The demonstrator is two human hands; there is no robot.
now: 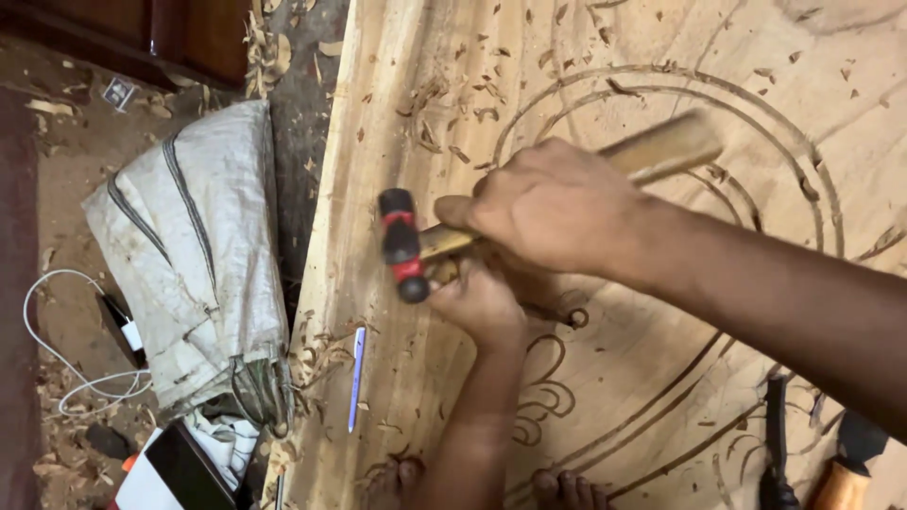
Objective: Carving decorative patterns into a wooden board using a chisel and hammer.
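A large pale wooden panel (605, 57) with carved circles and a drawn floral pattern lies in front of me. My right hand (553, 208) grips the wooden handle of a hammer, whose black and red head (402, 244) sits just left of my fist. Under it, my left hand (477, 302) is closed on a carving chisel, mostly hidden, its tip resting on the panel near the scroll lines. Both hands meet at the middle of the panel.
A blue pen (356, 376) lies on the panel's left edge among wood chips. A white woven sack (194, 246) and a white cable (57, 359) lie on the dusty floor at left. Tool handles (841, 463) rest at lower right. Toes (567, 489) show at the bottom.
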